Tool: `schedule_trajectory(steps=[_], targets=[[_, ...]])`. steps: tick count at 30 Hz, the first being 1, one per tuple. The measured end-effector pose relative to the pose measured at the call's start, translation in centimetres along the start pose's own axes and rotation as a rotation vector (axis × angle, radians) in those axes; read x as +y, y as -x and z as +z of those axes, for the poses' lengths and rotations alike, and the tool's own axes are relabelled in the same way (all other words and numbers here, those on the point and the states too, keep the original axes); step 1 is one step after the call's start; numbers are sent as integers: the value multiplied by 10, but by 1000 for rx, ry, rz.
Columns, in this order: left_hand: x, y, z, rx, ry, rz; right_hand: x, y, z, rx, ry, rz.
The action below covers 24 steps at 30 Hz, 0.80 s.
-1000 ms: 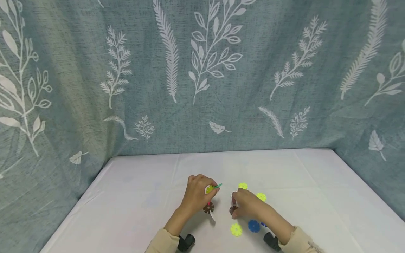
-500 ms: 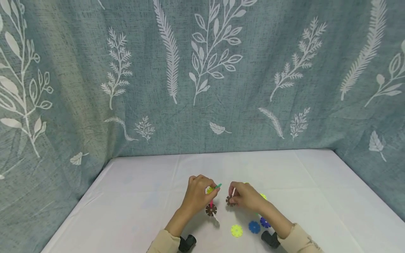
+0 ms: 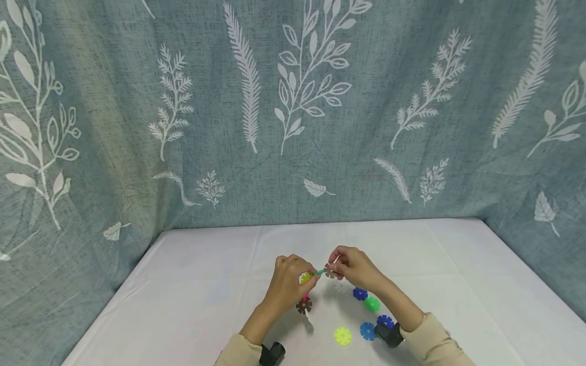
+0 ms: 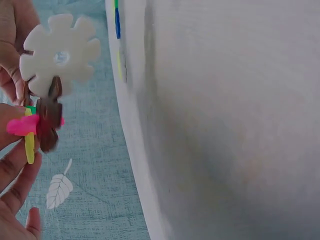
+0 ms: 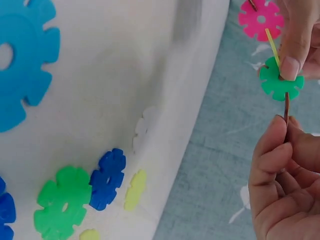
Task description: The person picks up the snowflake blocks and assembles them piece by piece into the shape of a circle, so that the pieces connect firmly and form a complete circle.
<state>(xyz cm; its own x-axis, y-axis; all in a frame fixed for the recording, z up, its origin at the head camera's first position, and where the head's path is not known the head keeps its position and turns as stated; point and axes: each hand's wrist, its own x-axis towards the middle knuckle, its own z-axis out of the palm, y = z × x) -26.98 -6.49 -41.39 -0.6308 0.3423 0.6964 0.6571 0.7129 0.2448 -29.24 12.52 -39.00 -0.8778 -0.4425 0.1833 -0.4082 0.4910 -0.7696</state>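
My left hand [image 3: 288,279] pinches the green snowflake disc [image 5: 277,86] of a chain of notched plastic discs. Slotted to it is a yellow disc [image 3: 305,277], then a pink disc [image 5: 260,21]. A brown disc [image 3: 304,305] and a white disc [image 4: 60,56] hang at the chain's lower end. Between thumb and fingertips my right hand [image 3: 359,267] holds another brown disc [image 3: 329,271] edge-on. In the right wrist view its edge meets the green disc's rim; how deep it sits in the notch I cannot tell.
Loose discs lie on the white-covered table [image 3: 206,305]: yellow [image 3: 342,336], light blue [image 3: 368,331], dark blue [image 3: 360,293], green [image 3: 372,304] and white [image 3: 341,286]. A patterned curtain [image 3: 293,152] stands behind the table. Black wrist cameras [image 3: 388,335] sit on both wrists.
My right hand has lifted the brown disc off the table and brought it up and left to the green disc. The left hand has stayed nearly in place, keeping hold of the chain.
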Motion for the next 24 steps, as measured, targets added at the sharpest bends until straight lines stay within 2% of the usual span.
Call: schedule_trajectory(steps=[4, 14, 18, 21, 24], targets=[[0, 1, 0, 22, -10, 16, -1, -1, 0, 15, -11, 17], [1, 1, 2, 75, 33, 71, -12, -3, 5, 63, -36, 49], [2, 1, 3, 108, 45, 74, -16, -4, 8, 80, -52, 65], [4, -1, 1, 90, 43, 49, -16, -4, 7, 91, -61, 50], [6, -2, -1, 38, 36, 0, -14, -5, 6, 70, -62, 18]])
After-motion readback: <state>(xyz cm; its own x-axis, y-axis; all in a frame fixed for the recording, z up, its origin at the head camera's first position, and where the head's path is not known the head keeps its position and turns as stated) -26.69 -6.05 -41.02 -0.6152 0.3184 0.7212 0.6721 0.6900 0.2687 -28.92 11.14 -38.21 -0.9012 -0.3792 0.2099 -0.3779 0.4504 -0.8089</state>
